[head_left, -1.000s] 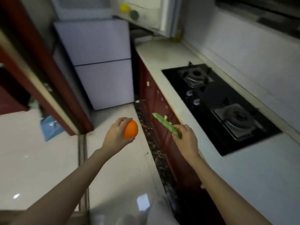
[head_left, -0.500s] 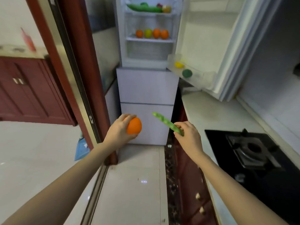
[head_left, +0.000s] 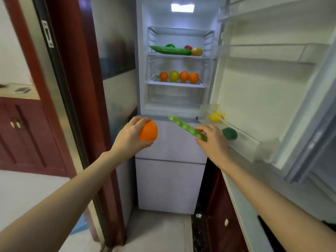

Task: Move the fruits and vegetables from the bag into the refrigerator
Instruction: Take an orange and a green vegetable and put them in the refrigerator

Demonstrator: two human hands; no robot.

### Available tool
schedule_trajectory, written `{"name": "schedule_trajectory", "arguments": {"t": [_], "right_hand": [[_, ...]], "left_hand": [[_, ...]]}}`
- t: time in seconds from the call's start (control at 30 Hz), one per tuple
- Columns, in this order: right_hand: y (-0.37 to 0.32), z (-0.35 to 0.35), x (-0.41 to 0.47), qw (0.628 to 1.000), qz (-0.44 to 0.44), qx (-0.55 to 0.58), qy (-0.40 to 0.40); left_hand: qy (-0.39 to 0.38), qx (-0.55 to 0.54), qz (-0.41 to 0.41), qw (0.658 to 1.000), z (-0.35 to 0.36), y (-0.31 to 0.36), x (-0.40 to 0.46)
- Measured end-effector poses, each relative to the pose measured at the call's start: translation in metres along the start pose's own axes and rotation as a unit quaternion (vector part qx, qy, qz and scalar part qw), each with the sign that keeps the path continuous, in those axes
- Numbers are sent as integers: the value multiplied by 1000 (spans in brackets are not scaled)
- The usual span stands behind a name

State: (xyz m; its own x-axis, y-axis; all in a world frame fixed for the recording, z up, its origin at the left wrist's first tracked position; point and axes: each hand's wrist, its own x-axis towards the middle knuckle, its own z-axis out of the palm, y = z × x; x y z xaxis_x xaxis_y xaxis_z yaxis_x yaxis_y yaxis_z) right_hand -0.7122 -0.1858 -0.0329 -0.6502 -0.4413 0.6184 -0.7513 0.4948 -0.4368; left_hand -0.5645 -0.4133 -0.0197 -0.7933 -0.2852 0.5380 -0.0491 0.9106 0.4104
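Note:
My left hand [head_left: 130, 136] grips an orange [head_left: 148, 131] in front of the white refrigerator [head_left: 169, 113], just below its open upper compartment. My right hand [head_left: 211, 140] pinches one end of a long green bean pod [head_left: 187, 128], which points up and left. Inside, the upper shelf [head_left: 179, 55] carries a green cucumber [head_left: 171, 50] and a yellow-red fruit [head_left: 197, 51]. The lower shelf [head_left: 175, 82] bears a row of oranges [head_left: 183, 76] and a green apple [head_left: 174, 75]. The bag is out of view.
The fridge door [head_left: 269, 88] stands open to the right; its lower bin holds a lemon [head_left: 216, 117] and a dark green vegetable [head_left: 230, 133]. A red door frame [head_left: 76, 88] stands on the left. A white countertop [head_left: 241, 200] over red cabinets runs along the right.
The view has swung up from the stove and floor to the open fridge, which is now much closer. Both hands have kept their orange and bean pod, held out in front.

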Motion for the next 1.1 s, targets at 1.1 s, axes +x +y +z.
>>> {"name": "schedule_trajectory", "arguments": {"t": [1.1], "right_hand": [[99,141,512,984,-100,-64,133]], "left_hand": [[45,13,65,997,136,-153,515]]}}
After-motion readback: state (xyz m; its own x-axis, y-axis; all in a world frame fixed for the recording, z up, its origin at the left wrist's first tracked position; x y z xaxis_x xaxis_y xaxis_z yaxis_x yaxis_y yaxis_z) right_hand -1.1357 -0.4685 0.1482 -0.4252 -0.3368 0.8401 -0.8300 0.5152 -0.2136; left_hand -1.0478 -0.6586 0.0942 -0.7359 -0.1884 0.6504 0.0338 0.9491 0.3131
